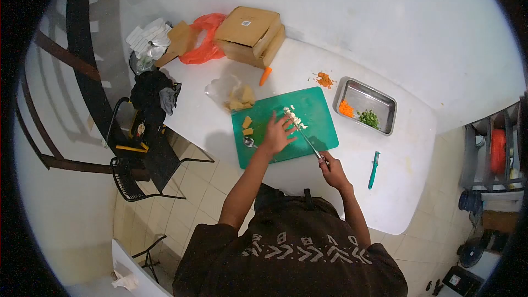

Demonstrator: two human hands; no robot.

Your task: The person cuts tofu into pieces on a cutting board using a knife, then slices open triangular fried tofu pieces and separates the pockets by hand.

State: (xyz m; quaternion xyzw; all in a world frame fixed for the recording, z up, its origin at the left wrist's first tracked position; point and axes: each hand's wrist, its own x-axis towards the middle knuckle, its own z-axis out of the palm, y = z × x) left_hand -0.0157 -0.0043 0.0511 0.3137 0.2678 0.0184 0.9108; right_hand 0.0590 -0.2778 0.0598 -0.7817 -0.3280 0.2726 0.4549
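Note:
My right hand (334, 171) is closed around the handle of a knife (309, 142). The blade points up and left across a green cutting board (314, 107), its tip by a small heap of chopped white pieces (297, 119). Over the board, my left hand (278, 133) has its fingers spread beside those pieces and the blade. I cannot make out anything held in it. Yellowish-brown chunks (247, 122) and a spoon (249, 142) lie at the board's left side.
A metal tray (379, 97) holds diced orange pieces (346, 108) and chopped greens (369, 118). Orange peelings (324, 80), a carrot piece (265, 76), a green peeler (374, 170), a plastic bag (225, 89) with yellowish chunks and cardboard boxes (248, 30) are on the white table (404, 201).

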